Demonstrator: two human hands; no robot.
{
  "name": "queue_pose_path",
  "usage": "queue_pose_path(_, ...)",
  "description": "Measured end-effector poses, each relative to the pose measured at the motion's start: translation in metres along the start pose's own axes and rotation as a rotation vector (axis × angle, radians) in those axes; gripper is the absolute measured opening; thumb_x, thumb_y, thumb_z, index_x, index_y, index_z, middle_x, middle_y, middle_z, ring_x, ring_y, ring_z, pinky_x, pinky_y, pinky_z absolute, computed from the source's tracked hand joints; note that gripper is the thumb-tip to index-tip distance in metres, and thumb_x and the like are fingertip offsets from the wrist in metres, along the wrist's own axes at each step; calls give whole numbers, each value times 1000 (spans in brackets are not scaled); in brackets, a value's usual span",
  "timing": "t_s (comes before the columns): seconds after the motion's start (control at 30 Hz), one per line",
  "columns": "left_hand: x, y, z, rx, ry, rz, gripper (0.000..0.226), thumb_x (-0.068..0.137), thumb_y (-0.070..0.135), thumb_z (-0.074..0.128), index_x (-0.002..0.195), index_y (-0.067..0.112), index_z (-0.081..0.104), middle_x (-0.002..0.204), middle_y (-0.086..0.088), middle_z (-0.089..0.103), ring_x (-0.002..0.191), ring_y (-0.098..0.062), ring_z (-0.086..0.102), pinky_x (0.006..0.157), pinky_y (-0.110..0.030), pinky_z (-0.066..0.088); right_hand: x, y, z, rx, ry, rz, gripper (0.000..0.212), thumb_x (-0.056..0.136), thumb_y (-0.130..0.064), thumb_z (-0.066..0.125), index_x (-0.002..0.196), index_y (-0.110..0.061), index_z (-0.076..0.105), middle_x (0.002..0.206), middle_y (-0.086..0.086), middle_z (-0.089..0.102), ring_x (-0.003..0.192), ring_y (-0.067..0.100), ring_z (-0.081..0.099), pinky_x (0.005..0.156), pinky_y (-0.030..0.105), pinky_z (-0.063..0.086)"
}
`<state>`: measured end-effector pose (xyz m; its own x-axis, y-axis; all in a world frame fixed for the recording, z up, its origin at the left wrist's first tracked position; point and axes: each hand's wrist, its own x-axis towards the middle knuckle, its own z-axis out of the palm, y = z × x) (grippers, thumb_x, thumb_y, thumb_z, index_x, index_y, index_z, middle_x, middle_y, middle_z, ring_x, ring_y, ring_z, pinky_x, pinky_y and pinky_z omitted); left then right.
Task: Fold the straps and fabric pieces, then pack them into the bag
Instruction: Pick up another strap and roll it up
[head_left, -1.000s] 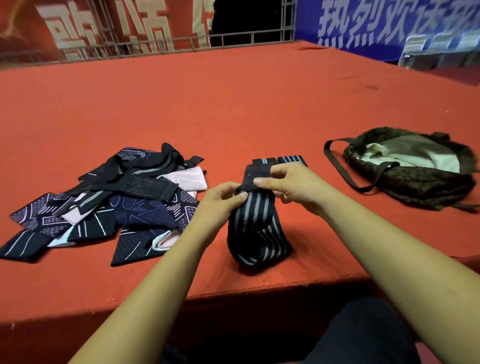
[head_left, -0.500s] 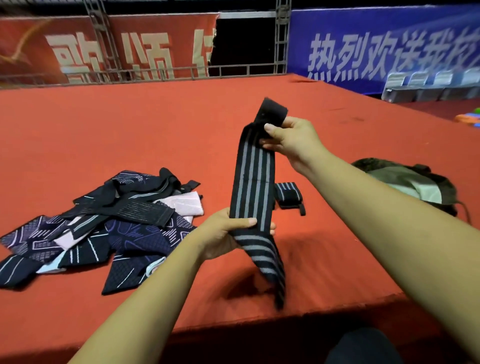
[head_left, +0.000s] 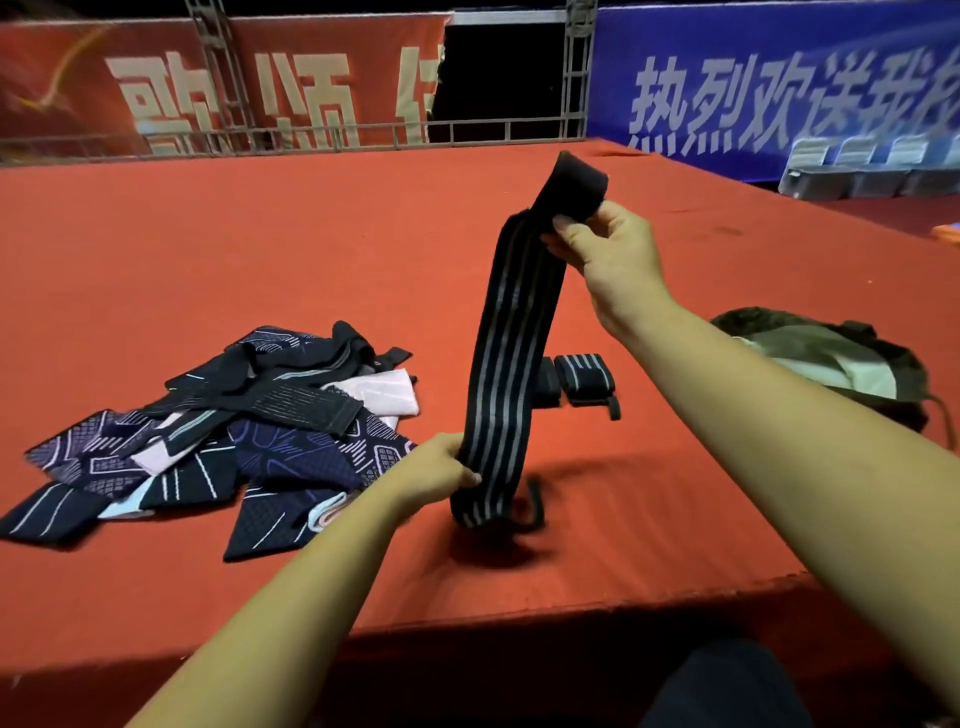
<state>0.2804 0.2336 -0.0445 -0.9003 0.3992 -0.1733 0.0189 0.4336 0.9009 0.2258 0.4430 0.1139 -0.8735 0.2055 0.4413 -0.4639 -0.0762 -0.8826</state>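
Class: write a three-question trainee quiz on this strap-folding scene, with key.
1. True or false: the right hand pinches the top of the long black grey-striped elastic strap; the left hand grips it lower down.
2. The dark green fabric bag lies: A) right of the person; B) left; C) in the left hand.
3. Fill in: the heap of dark patterned fabric pieces lies at the person's ___ side.
Key: 1 true; 2 A; 3 left.

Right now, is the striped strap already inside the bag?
No, the striped strap is held upright between the left hand and right hand, while the bag lies apart at the right.
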Motion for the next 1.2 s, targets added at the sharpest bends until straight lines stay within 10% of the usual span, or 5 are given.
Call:
queue_pose_path(0.3,-9,12,12,-659,-138,-55,44,99,42,50,131,13,60,117,-9,70,101,-19,68,84,-32,55,-19,7,4,-100,-138,102,21,91,-4,65,112,-2,69,99,14,72,79,22,69,76,29,58)
queue_pose_path(0.57,-8,14,9,-941,-77,86,46,88,14,64,133,12,55,116,-7,67,98,-19,67,81,-31,56,-32,13,-2,-160,-163,70,19,90,-7,68,107,-4,72,73,2,64,53,7,49,52,21,38)
queue_pose_path(0.8,-9,20,11,-937,-173,111,34,81,-11,52,107,12,56,105,-13,63,92,-24,63,83,-36,56,-41,23,-6,-295,-245,-61,21,88,1,66,103,-11,74,90,-6,74,80,-1,65,75,19,52)
queue_pose_path(1.03,-5,29,12,-1120,-171,167,52,87,-2,42,139,-6,45,135,-30,47,122,-40,49,109,-52,36,-71,38,-22,-601,-520,-187,37,89,8,59,109,-18,75,120,-1,65,101,-8,58,84,7,42)
queue_pose_path(1.2,-7,36,15,-1256,-119,153,34,95,16,42,115,1,66,112,-21,62,101,-34,63,97,-44,47,-91,58,-31,-708,-602,-248,46,92,8,51,114,-25,74,138,-6,53,131,5,46,108,15,35)
